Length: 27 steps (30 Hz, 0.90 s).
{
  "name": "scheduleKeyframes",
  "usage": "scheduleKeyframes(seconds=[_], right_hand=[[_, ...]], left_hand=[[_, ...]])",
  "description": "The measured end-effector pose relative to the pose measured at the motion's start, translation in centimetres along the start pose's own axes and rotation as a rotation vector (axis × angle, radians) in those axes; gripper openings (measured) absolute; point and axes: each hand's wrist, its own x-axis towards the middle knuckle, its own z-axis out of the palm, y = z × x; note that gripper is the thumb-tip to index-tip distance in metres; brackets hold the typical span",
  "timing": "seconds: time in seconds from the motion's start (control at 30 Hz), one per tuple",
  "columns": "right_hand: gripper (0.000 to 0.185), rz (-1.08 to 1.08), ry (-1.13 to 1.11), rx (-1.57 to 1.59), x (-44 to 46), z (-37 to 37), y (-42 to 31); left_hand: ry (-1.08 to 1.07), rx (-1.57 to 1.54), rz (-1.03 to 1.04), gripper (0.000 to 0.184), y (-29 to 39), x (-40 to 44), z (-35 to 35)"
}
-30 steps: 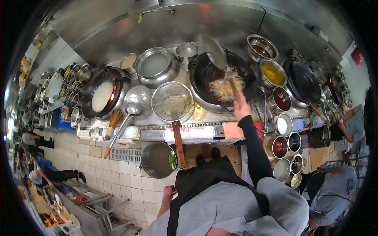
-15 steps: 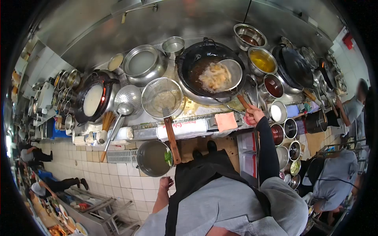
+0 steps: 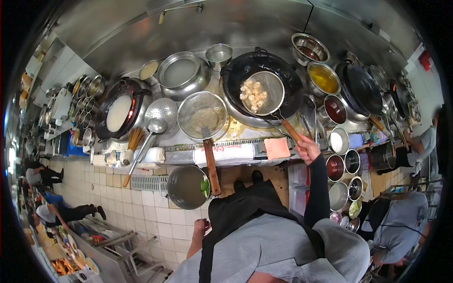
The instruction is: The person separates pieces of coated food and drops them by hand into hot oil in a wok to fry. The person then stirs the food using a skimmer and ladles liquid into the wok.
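My right hand [image 3: 309, 152] is closed around the wooden handle of a round wire-mesh strainer [image 3: 277, 88]. The strainer's basket is over a large black wok [image 3: 293, 84], with pale golden fried pieces [image 3: 253, 96] gathered in it. My left hand [image 3: 202, 226] hangs low beside my black apron, its fingers curled in; what they hold, if anything, I cannot make out. A second mesh strainer [image 3: 202, 111] with a wooden handle lies on the counter left of the wok. Below my right hand's wok, a pink folded cloth [image 3: 277, 148] rests on the counter edge.
A perforated skimmer [image 3: 161, 112] and a ladle [image 3: 157, 125] lie to the left, near a wok of white liquid [image 3: 119, 114]. Behind stands a steel pot [image 3: 179, 70]. A bucket [image 3: 188, 191] stands below. At right are a bowl of yellow oil [image 3: 324, 78], seasoning containers [image 3: 338, 141] and other people.
My right hand has drawn the strainer up and left, lifting the fried pieces out of the bubbling oil into its mesh. The left hand remains low at my side.
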Motion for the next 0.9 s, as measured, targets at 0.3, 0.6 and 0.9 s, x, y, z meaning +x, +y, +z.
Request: scheduleKeyframes(seconds=[0.3, 0.6, 0.9], right_hand=[[0.059, -0.363, 0.353, -0.369, 3.4, 4.2, 1.9], [0.054, -0.676, 0.560, -0.781, 5.1, 3.7, 0.1], [0.028, -0.517, 0.664, -0.663, 7.7, -2.2, 5.3]], left_hand=[[0.025, -0.075, -0.193, 0.015, 2.8, -1.6, 1.3], [0.144, -0.551, -0.407, 0.013, 6.4, 2.5, -0.9], [0.112, -0.438, -0.409, 0.014, 6.0, 1.4, -0.2]])
